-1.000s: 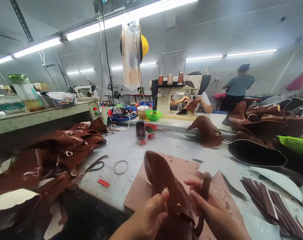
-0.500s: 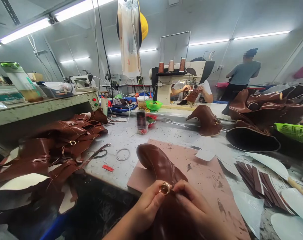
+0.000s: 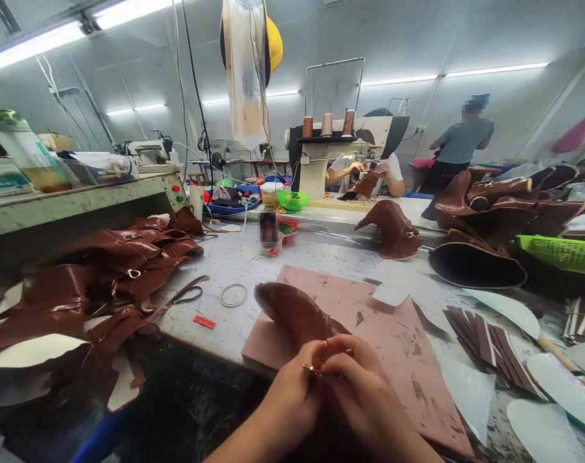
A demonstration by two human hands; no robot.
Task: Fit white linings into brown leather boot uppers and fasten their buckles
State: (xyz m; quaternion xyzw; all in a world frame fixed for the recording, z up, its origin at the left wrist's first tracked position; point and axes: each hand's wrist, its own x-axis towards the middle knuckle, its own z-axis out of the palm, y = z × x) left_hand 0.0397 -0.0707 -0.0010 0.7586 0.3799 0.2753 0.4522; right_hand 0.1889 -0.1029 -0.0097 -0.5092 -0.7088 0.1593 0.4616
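In front of me a brown leather boot upper lies with its rounded end on the pink mat; its lower part is dark and mostly behind my hands. My left hand is closed, thumb and forefinger pinching a small gold buckle at the boot's ankle. Against it, my right hand is closed too, its fingers bent over the strap beside the buckle. Most of the strap is hidden by the fingers.
Brown leather uppers are heaped at left. The pink mat lies under the work. A silver ring, red strip, dark leather strips and white pieces lie around. Beyond, a person sews at a machine.
My right hand has moved left, up against my left hand, over the strap. The buckle has turned from face-on to edge-on. The view has shifted slightly.
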